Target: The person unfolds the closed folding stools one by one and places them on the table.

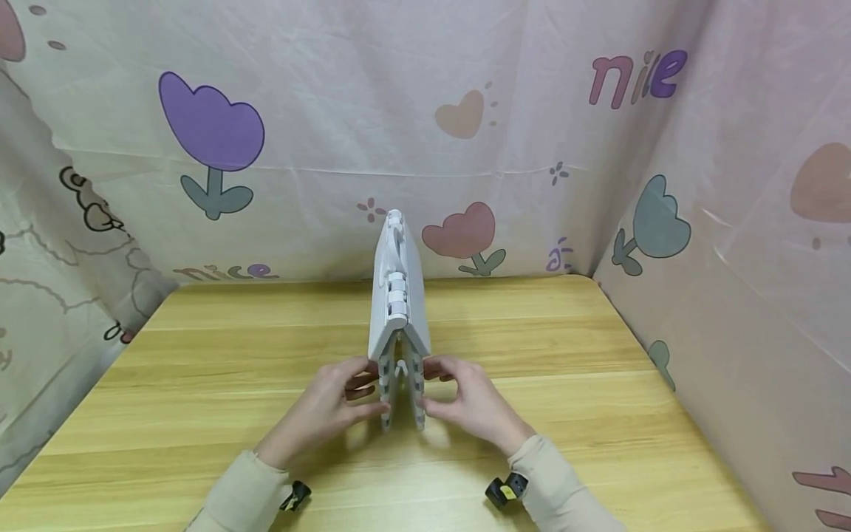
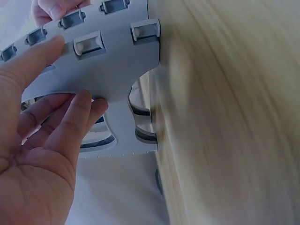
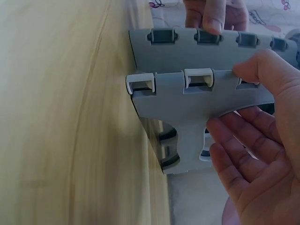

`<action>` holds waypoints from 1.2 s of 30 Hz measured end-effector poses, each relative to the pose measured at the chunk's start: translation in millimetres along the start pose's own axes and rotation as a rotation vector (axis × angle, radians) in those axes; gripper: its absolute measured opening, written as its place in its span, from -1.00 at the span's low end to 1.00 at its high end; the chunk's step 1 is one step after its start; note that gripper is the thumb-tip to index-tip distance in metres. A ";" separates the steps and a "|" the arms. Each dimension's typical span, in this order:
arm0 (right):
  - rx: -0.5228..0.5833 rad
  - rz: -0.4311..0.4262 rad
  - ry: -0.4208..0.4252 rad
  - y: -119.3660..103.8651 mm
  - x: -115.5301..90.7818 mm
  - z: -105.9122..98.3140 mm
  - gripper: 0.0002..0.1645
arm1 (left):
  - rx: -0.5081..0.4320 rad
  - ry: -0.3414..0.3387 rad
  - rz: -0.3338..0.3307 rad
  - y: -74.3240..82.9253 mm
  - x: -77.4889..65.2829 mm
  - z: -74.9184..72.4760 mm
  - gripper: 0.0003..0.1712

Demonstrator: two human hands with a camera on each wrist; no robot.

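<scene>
A partly folded white plastic folding stool [image 1: 417, 314] stands at the middle of the table, its two top panels meeting in a peak with a hinge. Below them hang two leg panels, side by side with a narrow gap. My left hand [image 1: 332, 395] grips the left leg panel [image 2: 123, 70], thumb near the clipped edge, fingers at the cut-out. From the other side my right hand [image 1: 468, 399] holds the right leg panel [image 3: 187, 110] likewise, thumb on the edge and fingertips by the opening. In the right wrist view, both panels' slotted edges stand apart.
A wood-grain table [image 1: 598, 414] lies under the stool. Printed curtains [image 1: 319, 133] hang behind the table and along both sides. A small black device [image 1: 507, 491] sits at the right wrist, another [image 1: 295, 496] at the left.
</scene>
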State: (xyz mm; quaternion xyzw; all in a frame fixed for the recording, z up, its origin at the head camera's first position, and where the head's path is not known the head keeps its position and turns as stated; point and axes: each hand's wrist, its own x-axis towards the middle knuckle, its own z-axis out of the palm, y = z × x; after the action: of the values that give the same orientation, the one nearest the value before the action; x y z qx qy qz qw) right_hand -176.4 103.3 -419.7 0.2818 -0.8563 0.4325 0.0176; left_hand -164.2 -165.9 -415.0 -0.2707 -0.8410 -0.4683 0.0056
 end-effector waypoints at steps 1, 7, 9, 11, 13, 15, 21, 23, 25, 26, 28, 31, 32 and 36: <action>-0.005 0.002 0.001 0.8 -0.3 -1.1 -0.38 | 0.000 0.000 -0.001 -0.2 -0.1 -0.4 -0.44; -0.026 -0.002 0.011 5.7 -2.6 -7.7 -0.36 | -0.018 0.000 -0.018 -0.6 -0.2 -2.6 -0.43; -0.036 -0.005 0.017 7.0 -3.7 -9.7 -0.36 | -0.022 0.000 -0.023 -1.4 -0.3 -3.1 -0.42; -0.045 -0.005 0.021 8.7 -4.5 -11.6 -0.36 | -0.024 -0.001 -0.025 -1.9 -0.2 -3.4 -0.43; -0.053 -0.009 0.025 10.5 -5.4 -13.2 -0.37 | -0.013 0.000 -0.018 -2.7 -0.3 -3.9 -0.44; -0.055 -0.014 0.025 12.3 -6.0 -14.8 -0.38 | -0.002 0.005 -0.007 -3.2 -0.6 -4.5 -0.44; -0.075 -0.065 0.030 17.9 -6.9 -18.1 -0.42 | -0.008 0.011 0.005 -4.7 -2.4 -6.9 -0.42; -0.074 -0.077 0.030 19.8 -7.4 -19.3 -0.43 | -0.016 0.011 0.000 -5.1 -3.0 -7.7 -0.41; -0.080 -0.092 0.032 21.7 -8.0 -20.5 -0.44 | -0.016 0.014 -0.003 -5.5 -3.7 -8.5 -0.41; -0.083 -0.096 0.032 22.7 -8.4 -21.2 -0.44 | -0.010 0.017 0.003 -5.8 -4.2 -8.9 -0.42; -0.089 -0.097 0.033 24.4 -9.3 -22.6 -0.44 | 0.001 0.025 0.015 -6.6 -4.9 -9.6 -0.44; -0.104 -0.099 0.034 26.4 -10.5 -24.6 -0.46 | 0.020 0.035 0.033 -8.1 -6.1 -10.7 -0.46; -0.107 -0.100 0.034 27.1 -10.8 -25.3 -0.46 | 0.026 0.037 0.035 -8.5 -6.4 -11.2 -0.46; -0.115 -0.106 0.038 27.5 -12.1 -28.2 -0.48 | 0.023 0.031 0.024 -10.0 -7.6 -12.9 -0.44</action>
State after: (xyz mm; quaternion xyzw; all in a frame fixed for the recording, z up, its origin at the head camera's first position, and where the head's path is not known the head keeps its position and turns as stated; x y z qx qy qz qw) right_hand -185.9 142.9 -425.5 0.3172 -0.8631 0.3862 0.0728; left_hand -165.5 -183.8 -417.6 -0.2732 -0.8429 -0.4627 0.0275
